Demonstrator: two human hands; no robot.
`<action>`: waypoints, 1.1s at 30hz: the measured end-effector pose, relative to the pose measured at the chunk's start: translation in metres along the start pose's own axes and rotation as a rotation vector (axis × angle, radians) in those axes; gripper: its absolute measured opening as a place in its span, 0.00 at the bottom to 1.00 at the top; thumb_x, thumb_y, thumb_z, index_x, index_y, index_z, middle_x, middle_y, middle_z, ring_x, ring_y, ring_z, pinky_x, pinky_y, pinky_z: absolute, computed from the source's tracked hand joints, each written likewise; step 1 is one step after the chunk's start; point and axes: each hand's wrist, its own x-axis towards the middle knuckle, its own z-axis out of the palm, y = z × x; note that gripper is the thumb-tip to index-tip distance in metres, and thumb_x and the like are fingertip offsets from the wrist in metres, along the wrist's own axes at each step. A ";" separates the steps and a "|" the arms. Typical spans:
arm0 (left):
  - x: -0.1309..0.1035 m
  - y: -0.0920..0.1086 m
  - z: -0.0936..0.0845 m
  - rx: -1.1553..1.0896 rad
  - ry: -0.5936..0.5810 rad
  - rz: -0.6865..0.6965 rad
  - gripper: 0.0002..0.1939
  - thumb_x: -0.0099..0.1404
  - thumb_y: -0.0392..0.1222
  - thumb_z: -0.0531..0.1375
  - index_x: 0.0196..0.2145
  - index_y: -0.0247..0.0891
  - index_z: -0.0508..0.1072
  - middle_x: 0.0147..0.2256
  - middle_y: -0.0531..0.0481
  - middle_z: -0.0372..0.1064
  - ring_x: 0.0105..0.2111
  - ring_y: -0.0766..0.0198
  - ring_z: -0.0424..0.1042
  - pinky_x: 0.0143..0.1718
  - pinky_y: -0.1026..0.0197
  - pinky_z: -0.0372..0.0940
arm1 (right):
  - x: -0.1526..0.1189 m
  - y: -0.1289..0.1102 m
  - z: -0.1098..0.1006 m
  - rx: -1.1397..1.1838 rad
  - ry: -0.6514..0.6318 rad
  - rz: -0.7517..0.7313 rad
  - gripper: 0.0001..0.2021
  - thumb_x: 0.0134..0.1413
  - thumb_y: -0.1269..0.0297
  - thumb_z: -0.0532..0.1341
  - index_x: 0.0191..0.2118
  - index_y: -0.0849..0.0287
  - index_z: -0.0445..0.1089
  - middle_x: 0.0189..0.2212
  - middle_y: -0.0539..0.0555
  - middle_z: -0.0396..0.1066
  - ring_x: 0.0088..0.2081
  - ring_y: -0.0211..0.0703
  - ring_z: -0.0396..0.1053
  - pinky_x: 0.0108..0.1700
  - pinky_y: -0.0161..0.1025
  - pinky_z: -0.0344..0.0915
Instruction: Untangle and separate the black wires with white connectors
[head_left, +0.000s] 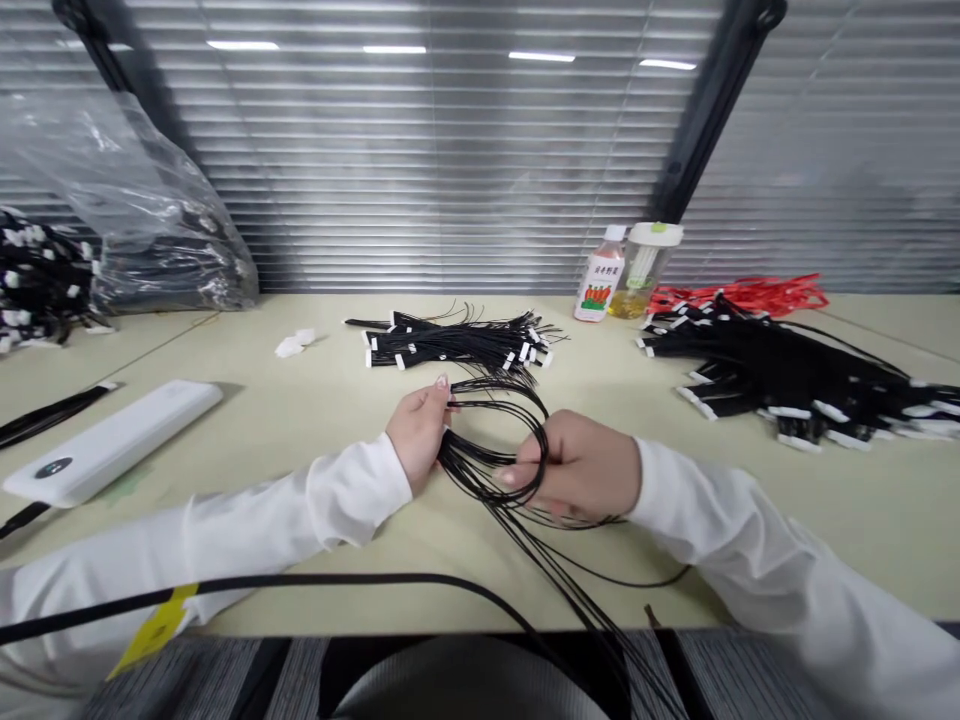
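A bundle of thin black wires point(466, 476) is looped into a coil at the middle of the table, its loose ends trailing over the front edge. My left hand point(421, 432) pinches the coil on its left side, thumb on top. On the right side, my right hand point(577, 468) has its fingers closed round the loops. Behind the coil lies a pile of black cables with white connectors point(457, 342), not touched by either hand.
At left are a white oblong device point(127, 440), black wires, and a plastic bag point(172, 240) of cables. Black cables point(780, 365) and red strips point(750, 296) lie at right. A bottle point(600, 275) and a cup point(646, 268) stand behind. A thick cable point(330, 579) crosses in front.
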 end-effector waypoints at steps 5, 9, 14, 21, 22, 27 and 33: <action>0.000 -0.002 0.001 0.060 -0.022 0.037 0.22 0.53 0.59 0.51 0.22 0.36 0.63 0.10 0.59 0.49 0.09 0.75 0.50 0.10 0.70 0.47 | 0.019 0.010 0.020 -0.122 0.242 -0.183 0.16 0.47 0.57 0.53 0.19 0.65 0.63 0.13 0.46 0.56 0.17 0.25 0.50 0.19 0.25 0.47; -0.002 -0.001 0.002 0.087 -0.042 0.032 0.22 0.54 0.60 0.50 0.21 0.36 0.62 0.09 0.59 0.48 0.09 0.74 0.50 0.09 0.71 0.45 | 0.025 0.013 0.025 -0.206 0.374 -0.183 0.14 0.46 0.60 0.54 0.18 0.64 0.63 0.12 0.45 0.55 0.16 0.24 0.48 0.19 0.25 0.45; -0.003 0.002 0.003 0.111 -0.048 0.025 0.22 0.54 0.59 0.50 0.21 0.36 0.62 0.09 0.58 0.49 0.09 0.75 0.50 0.09 0.71 0.46 | 0.023 0.013 0.028 -0.187 0.321 -0.231 0.11 0.46 0.62 0.54 0.22 0.64 0.67 0.13 0.46 0.59 0.17 0.25 0.50 0.20 0.25 0.47; -0.004 0.003 0.003 0.140 -0.066 0.020 0.22 0.53 0.60 0.50 0.21 0.36 0.62 0.11 0.59 0.49 0.09 0.75 0.50 0.08 0.71 0.46 | 0.031 0.023 0.033 -0.161 0.333 -0.232 0.10 0.46 0.65 0.52 0.21 0.64 0.63 0.15 0.46 0.58 0.18 0.26 0.51 0.21 0.26 0.47; -0.004 0.003 0.002 0.138 -0.072 0.018 0.22 0.53 0.60 0.50 0.21 0.36 0.62 0.11 0.59 0.49 0.08 0.74 0.50 0.07 0.71 0.46 | 0.032 0.024 0.032 -0.154 0.329 -0.233 0.10 0.47 0.65 0.52 0.22 0.64 0.63 0.15 0.46 0.58 0.18 0.26 0.51 0.21 0.26 0.47; -0.004 0.003 0.002 0.120 -0.094 0.004 0.21 0.54 0.59 0.50 0.21 0.36 0.62 0.10 0.59 0.49 0.08 0.74 0.51 0.07 0.71 0.46 | 0.032 0.022 0.032 -0.144 0.320 -0.214 0.10 0.47 0.64 0.51 0.22 0.63 0.62 0.15 0.46 0.56 0.18 0.26 0.50 0.21 0.25 0.48; -0.003 0.001 0.001 0.075 -0.109 0.005 0.21 0.54 0.58 0.51 0.21 0.35 0.62 0.10 0.59 0.48 0.08 0.75 0.50 0.08 0.71 0.46 | 0.023 0.014 0.026 -0.358 0.301 -0.204 0.08 0.44 0.66 0.52 0.20 0.62 0.62 0.13 0.45 0.57 0.17 0.26 0.49 0.21 0.26 0.47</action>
